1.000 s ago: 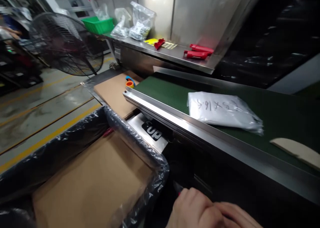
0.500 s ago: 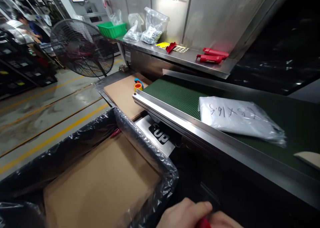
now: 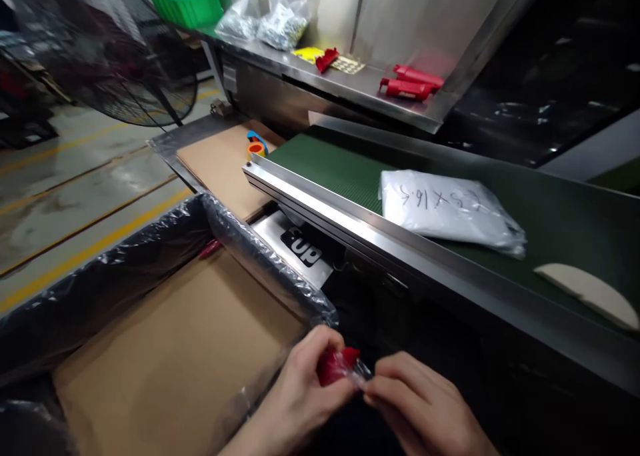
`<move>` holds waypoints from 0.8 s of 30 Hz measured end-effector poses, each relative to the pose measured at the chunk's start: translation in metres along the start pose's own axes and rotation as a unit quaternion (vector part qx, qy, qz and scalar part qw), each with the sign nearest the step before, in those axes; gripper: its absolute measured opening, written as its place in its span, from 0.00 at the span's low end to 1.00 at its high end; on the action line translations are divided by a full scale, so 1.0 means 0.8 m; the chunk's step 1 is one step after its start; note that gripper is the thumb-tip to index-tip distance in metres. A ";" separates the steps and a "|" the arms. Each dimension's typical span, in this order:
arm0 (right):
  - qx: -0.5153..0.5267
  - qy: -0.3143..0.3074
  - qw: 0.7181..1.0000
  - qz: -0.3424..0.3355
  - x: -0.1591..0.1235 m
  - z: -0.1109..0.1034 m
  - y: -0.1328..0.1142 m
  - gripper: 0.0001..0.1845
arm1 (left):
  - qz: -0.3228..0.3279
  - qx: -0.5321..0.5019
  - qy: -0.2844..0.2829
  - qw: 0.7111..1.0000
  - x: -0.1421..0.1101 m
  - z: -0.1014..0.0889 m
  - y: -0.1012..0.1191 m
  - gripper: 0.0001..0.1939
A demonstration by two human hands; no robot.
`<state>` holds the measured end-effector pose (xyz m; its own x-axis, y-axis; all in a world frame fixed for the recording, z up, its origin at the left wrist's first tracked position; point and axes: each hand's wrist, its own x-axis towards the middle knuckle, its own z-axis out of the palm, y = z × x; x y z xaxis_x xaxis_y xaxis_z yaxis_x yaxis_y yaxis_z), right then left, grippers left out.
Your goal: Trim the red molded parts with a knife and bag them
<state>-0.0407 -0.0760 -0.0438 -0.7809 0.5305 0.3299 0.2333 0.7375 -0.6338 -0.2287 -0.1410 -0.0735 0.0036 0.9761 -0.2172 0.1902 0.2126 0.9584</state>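
My left hand (image 3: 303,386) is wrapped round a red plastic part (image 3: 332,367) in a clear plastic bag (image 3: 358,378); its palm and fingers cover much of the part. At the bag's gathered right end, my right hand (image 3: 425,399) pinches the clear film with thumb and fingertips. Both hands are between the conveyor's front edge and a box lined with black plastic (image 3: 265,256). A brown cardboard sheet (image 3: 175,349) lies flat inside the box. Against the box's far inner wall rests a small red wrapped piece (image 3: 210,248).
On the green conveyor belt (image 3: 340,169) lie a marked white plastic packet (image 3: 445,209) and a pale curved piece (image 3: 587,293). Behind are a steel shelf (image 3: 350,96) with red parts (image 3: 410,86), a tape dispenser (image 3: 256,146) on cardboard, and a large fan (image 3: 115,56).
Both hands have risen into fuller view, bringing up the bagged red part. The camera has tilted down and shifted right, so the surroundings sit higher and further left.
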 end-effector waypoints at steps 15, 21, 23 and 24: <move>0.060 0.121 0.983 0.121 0.011 0.003 -0.001 0.06 | 0.057 0.124 0.050 0.989 -0.015 -0.012 -0.028 0.27; 0.084 0.231 0.927 0.282 -0.017 0.013 0.018 0.06 | 0.012 0.240 0.119 0.963 -0.013 -0.088 -0.095 0.18; 0.066 0.245 0.916 0.310 -0.045 0.010 0.036 0.07 | -0.049 0.291 0.181 0.938 -0.006 -0.139 -0.137 0.18; 0.056 0.247 0.914 0.318 -0.061 0.011 0.045 0.07 | -0.079 0.316 0.196 0.925 -0.001 -0.166 -0.158 0.18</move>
<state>0.0008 -0.0791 -0.0888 -0.1451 0.9810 0.1284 0.4654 0.1822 -0.8661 -0.3829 -0.1625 -0.1700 -0.4070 0.9022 -0.1427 0.6946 0.4071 0.5931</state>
